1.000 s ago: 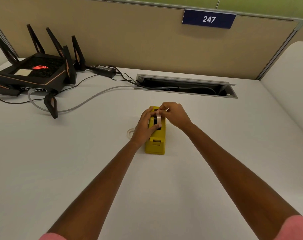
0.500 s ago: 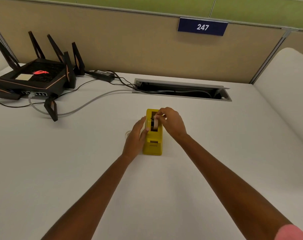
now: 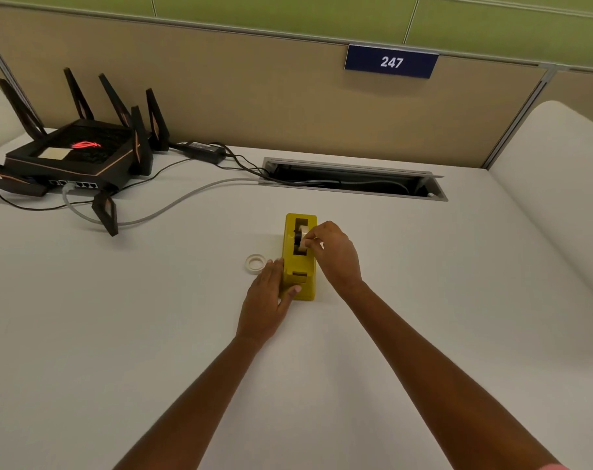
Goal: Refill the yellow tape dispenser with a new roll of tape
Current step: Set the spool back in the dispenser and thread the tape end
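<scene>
The yellow tape dispenser [image 3: 300, 266] stands upright in the middle of the white desk. A pale roll of tape [image 3: 302, 236] on a dark hub sits in its top slot. My right hand [image 3: 335, 254] pinches that roll from the right with fingertips. Against the dispenser's near left side lies my left hand [image 3: 271, 300], thumb across the front corner, gripping the body. A thin, nearly empty tape ring [image 3: 256, 262] lies flat on the desk just left of the dispenser, beyond my left fingertips.
A black router [image 3: 74, 157] with several antennas sits at the far left, with cables [image 3: 173, 205] trailing to an open cable slot [image 3: 352, 179] at the back. A beige partition [image 3: 254, 96] closes the rear; a white divider [image 3: 559, 184] rises on the right.
My left hand slid from the dispenser's top down to its near left side, uncovering the empty ring. My right hand stays on the roll, which now sits lower in the slot.
</scene>
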